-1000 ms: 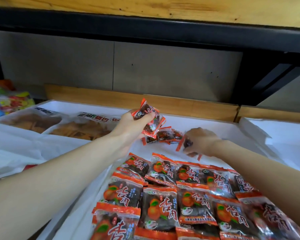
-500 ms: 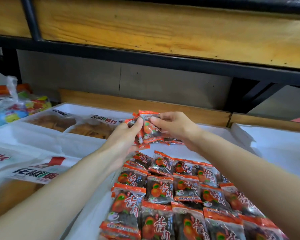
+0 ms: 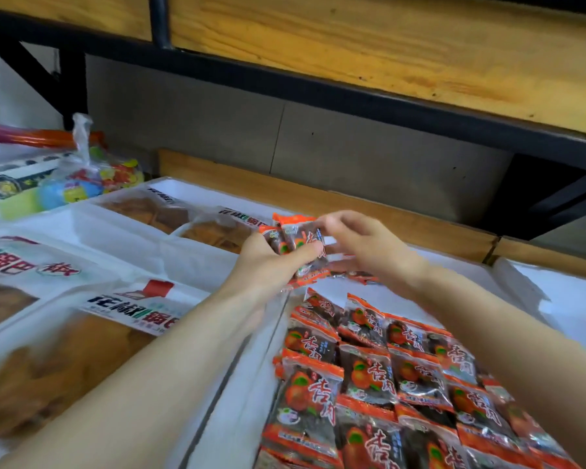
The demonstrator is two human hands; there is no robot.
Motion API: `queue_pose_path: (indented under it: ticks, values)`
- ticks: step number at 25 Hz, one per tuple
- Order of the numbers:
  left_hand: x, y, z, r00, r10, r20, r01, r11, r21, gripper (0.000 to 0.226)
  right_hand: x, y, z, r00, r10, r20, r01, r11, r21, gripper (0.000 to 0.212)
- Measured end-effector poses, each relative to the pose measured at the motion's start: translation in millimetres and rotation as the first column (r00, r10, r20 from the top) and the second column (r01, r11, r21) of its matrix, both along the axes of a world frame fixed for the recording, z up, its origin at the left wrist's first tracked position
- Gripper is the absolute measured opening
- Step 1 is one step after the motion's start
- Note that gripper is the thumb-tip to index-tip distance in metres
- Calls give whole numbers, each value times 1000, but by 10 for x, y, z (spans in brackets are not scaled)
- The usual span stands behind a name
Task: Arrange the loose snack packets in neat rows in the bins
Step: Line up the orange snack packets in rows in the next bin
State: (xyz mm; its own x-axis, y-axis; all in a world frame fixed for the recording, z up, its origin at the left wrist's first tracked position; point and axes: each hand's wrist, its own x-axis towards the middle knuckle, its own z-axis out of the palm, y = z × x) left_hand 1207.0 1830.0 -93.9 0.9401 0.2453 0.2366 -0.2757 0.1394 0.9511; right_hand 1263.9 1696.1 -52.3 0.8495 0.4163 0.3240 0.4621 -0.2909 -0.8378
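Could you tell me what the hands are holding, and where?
Left hand grips snack packets round their middle, thumb in front; right hand touches their edge, grip blurred.

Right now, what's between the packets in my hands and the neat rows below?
In the head view, a few loose packets lie on the white bin liner.

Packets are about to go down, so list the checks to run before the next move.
1. Left hand grips the stack: ok.
2. Right hand has a hold on the stack: cannot tell, blurred.
3. Stack edges flush: not ok, packets sit offset.
4. Rows in the bin neat: ok.
5. Spot behind the rows free: not ok, loose packets lie there.
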Motion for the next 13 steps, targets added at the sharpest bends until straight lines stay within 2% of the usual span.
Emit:
queue_pose_path:
  ticks: [2,4,6,8,13]
  values:
    - [48,57,-1,997,74,-23,-75,996,-45,24,344,-112,-25,993,-100,64,103,994,-45,23]
    - [92,81,10,996,85,-12,-85,993,-84,26,769,-286,-135,963,-203,178,244,935,-257,31]
    - [109,80,32,996,93,12,-91,991,-101,25,1150,-464,-313,959,-201,198,278,795,-539,46]
    - [131,77,46,994,107,35,-103,989,-110,23,1408,-557,-467,971,-180,156,236,646,-726,57]
    - [182,86,63,991,121,50,-116,988,-104,23,1684,-519,-591,973,-145,177,226,475,-851,64]
